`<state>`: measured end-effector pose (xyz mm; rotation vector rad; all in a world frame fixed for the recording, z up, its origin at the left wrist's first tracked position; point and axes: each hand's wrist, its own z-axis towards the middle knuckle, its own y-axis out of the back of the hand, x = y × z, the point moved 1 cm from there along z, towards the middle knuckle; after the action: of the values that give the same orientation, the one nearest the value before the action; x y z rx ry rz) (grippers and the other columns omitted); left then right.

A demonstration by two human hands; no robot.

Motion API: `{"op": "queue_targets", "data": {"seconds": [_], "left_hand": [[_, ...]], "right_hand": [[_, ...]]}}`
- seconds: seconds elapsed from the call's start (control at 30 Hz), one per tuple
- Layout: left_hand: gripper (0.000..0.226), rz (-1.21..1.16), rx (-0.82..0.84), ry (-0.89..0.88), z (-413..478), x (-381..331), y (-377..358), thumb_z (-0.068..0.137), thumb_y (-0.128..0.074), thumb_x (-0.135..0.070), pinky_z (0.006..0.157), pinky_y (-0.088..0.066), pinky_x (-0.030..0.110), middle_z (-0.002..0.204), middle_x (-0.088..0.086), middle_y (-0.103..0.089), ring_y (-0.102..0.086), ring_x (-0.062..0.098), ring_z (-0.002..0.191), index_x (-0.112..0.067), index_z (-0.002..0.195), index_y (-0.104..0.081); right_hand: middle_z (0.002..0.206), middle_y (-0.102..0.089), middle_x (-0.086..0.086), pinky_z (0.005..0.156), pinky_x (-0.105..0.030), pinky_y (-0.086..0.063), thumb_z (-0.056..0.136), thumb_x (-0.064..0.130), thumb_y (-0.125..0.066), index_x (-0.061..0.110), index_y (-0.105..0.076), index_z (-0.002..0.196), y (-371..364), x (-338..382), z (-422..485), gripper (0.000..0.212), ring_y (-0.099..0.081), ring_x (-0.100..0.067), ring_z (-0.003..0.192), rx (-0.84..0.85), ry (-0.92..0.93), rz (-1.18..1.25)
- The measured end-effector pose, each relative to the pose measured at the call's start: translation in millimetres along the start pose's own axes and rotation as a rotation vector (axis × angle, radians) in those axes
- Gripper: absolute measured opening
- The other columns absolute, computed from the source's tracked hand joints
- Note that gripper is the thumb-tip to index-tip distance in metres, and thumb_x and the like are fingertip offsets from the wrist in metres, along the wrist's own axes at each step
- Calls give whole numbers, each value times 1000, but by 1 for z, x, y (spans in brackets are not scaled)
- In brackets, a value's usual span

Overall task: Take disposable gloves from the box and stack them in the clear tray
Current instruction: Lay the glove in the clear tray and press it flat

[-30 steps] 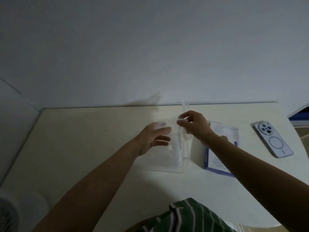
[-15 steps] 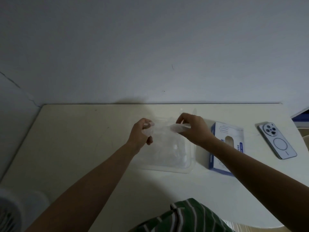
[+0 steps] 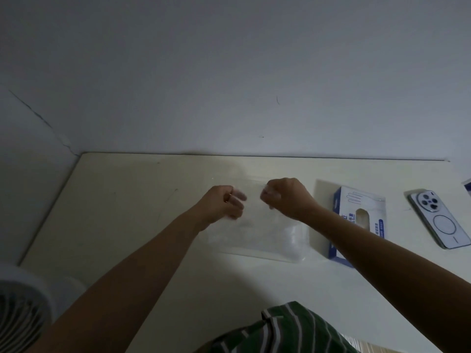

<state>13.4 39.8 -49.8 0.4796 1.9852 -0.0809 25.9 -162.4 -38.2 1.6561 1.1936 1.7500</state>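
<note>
The clear tray (image 3: 297, 247) lies on the table in front of me, with thin clear gloves faintly visible inside. Both hands hover over its far half. My left hand (image 3: 224, 203) and my right hand (image 3: 286, 198) are closed, each pinching an edge of a clear disposable glove (image 3: 253, 212) that hangs between them, very hard to see. The white and blue glove box (image 3: 362, 220) lies flat to the right of the tray, its oval opening facing up, partly behind my right forearm.
A phone (image 3: 439, 219) lies face down right of the box. The cream table (image 3: 127, 212) meets the wall at the back. A white fan (image 3: 23, 309) stands at the lower left. My green striped shirt (image 3: 280, 329) shows at the bottom.
My hands have lowered slightly toward the tray and both are now fisted on the glove, closer together. A second ago my left hand was open over the tray.
</note>
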Motion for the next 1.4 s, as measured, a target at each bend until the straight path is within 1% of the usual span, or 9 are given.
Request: {"op": "queue_targets", "data": {"seconds": [0.3,0.47,0.63,0.77,0.97,1.07,1.2,1.27,1.4], "left_hand": [[21,57,-115,32,-3,5,-13,84,-56,8,56,-53,26,76,10,-59,-59,20,68,-1,102,-62],[19,-104,-154,82,-3,3,-20,90,-67,-23,54,-49,26,71,7,-65,-61,17,62,-7,100,-63],[10,70,-401,24,-4,10,-25,96,-53,-13,55,-42,27,58,6,-62,-53,16,49,-5,96,-58],[13,200,-478,90,-6,13,-29,99,-41,-15,64,-50,35,79,13,-70,-59,24,58,-7,104,-50],[13,166,-417,170,-15,13,-31,95,-44,-2,56,-56,37,103,23,-63,-63,31,63,-4,107,-38],[27,455,-361,196,-22,12,-29,90,-52,-4,61,-53,32,102,14,-59,-66,31,78,-4,112,-36],[42,1189,-513,-257,-24,7,-32,74,-61,6,79,-48,29,112,10,-48,-51,23,99,-8,112,-48],[34,1261,-430,-550,-19,3,-37,74,-60,10,75,-49,30,103,9,-56,-52,23,91,-9,102,-58],[28,1210,-147,-345,3,12,-36,89,-53,2,85,-47,30,112,9,-58,-54,23,103,-8,115,-58]], "right_hand": [[72,-71,3,68,-22,-49,89,21,-66,18,-68,99,23,-2,11,11,-65,-9,69,-223,-97,301],[80,-70,2,75,-27,-50,87,17,-69,18,-68,104,15,3,14,17,-64,-12,77,-118,-25,309],[112,-58,-4,86,-23,-44,84,10,-70,13,-61,117,17,15,8,35,-53,-14,100,-474,271,84],[101,-61,3,73,-21,-49,85,5,-63,17,-68,102,-2,23,-5,22,-59,-8,83,-187,432,33],[127,-54,-4,92,-34,-48,89,32,-67,21,-46,137,-35,-2,-6,54,-55,-23,113,258,126,-379],[132,-51,-6,98,-36,-46,88,33,-68,21,-44,141,-42,-6,-2,60,-53,-24,118,290,133,-378],[131,-53,-6,99,-35,-44,86,28,-70,23,-44,142,-50,-4,2,61,-53,-23,117,331,173,-394],[132,-53,-5,100,-35,-42,86,25,-69,22,-44,142,-54,-2,1,61,-51,-23,116,369,201,-412],[134,-52,0,104,-35,-39,86,22,-69,24,-55,134,-56,-1,-2,49,-47,-20,120,458,217,-389]]}}
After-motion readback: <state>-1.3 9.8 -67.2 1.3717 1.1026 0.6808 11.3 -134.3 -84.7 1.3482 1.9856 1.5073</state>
